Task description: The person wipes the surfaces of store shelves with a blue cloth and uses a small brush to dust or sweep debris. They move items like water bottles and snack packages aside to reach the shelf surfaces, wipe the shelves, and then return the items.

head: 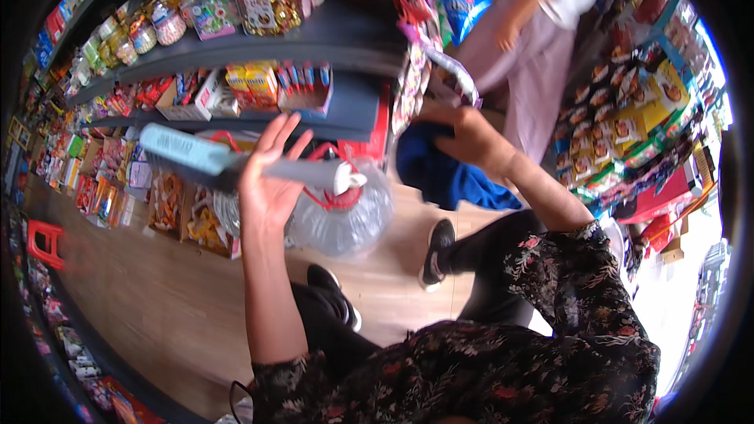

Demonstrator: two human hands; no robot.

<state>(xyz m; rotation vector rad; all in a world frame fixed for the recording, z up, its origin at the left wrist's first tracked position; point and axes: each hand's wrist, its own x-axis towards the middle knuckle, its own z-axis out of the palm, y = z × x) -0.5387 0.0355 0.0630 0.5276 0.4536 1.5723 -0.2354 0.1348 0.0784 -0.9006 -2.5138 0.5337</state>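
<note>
My left hand (pixel 272 179) is raised, palm in view and fingers spread. It holds a grey-handled tool with a light blue head (pixel 187 147), perhaps a brush; the head points left, and the thumb's grip is hidden. Just behind the handle's right end is a large clear plastic container (pixel 353 221) with a red neck, on the floor. My right hand (pixel 474 138), slightly blurred, grips a dark blue cloth (pixel 456 174) that hangs below it. Hanging strips of packets (pixel 412 79) are close beside that hand.
Dark shelves (pixel 353 53) carry jars and boxes of sweets. Low cartons of packets (pixel 206 224) line their foot. Another person's legs in pale trousers (pixel 536 82) are beyond my right hand. A snack rack (pixel 618 123) rises at right; a red stool (pixel 46 244) stands far left.
</note>
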